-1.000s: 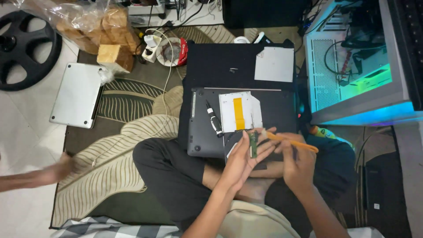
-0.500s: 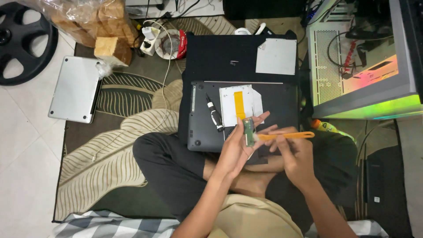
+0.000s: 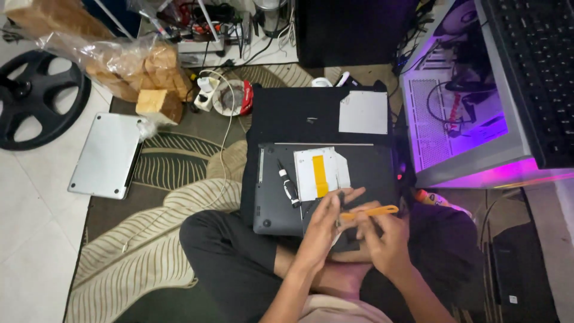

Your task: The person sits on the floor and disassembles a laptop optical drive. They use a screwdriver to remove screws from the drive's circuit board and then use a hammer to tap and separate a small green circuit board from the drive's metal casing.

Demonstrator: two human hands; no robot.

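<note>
- A slim orange pry tool (image 3: 369,211) is pinched in the closed fingers of the right hand (image 3: 382,239); it lies nearly level, its rounded tip pointing toward 3 o'clock.
- A small dark part (image 3: 341,201) is gripped by the fingers of the left hand (image 3: 323,230), just beside the tool's inner end.
- Both hands are held over the near edge of a dark grey laptop base (image 3: 272,203).
- At 11 o'clock from the hands, a white sheet with a yellow strip (image 3: 320,173) and a black screwdriver (image 3: 289,186) rest on that base.
</note>
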